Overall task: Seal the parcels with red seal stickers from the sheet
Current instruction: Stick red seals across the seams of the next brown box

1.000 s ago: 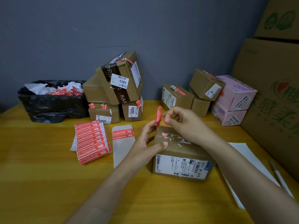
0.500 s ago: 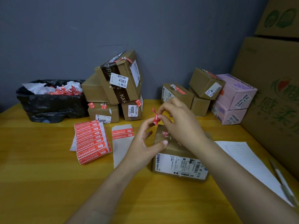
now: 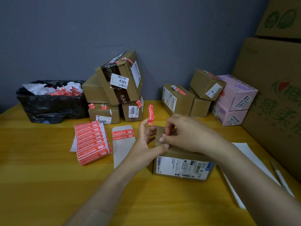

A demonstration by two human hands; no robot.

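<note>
A brown parcel (image 3: 182, 167) with a white shipping label lies on the yellow table. My left hand (image 3: 145, 144) holds its left end with the thumb pressed on top, and a wrinkled red seal sticker (image 3: 151, 114) stands up from its fingertips. My right hand (image 3: 187, 136) hovers over the parcel's top, its curled fingers pinching a small red sticker scrap (image 3: 164, 134) there. A sheet of red seal stickers (image 3: 92, 141) lies to the left. Beside it is a mostly peeled backing sheet (image 3: 123, 136) with two stickers.
Stickered parcels (image 3: 120, 82) are stacked at the back centre. More brown boxes (image 3: 177, 100) and pink boxes (image 3: 236, 93) sit at the back right. A black bin bag (image 3: 48, 103) holds scraps. Large cartons (image 3: 273, 103), white paper (image 3: 254, 162) and a pen (image 3: 281, 178) are on the right.
The red sticker passed from my right hand's pinch to my left fingertips. My right hand dropped onto the parcel's top and now pinches a red scrap there.
</note>
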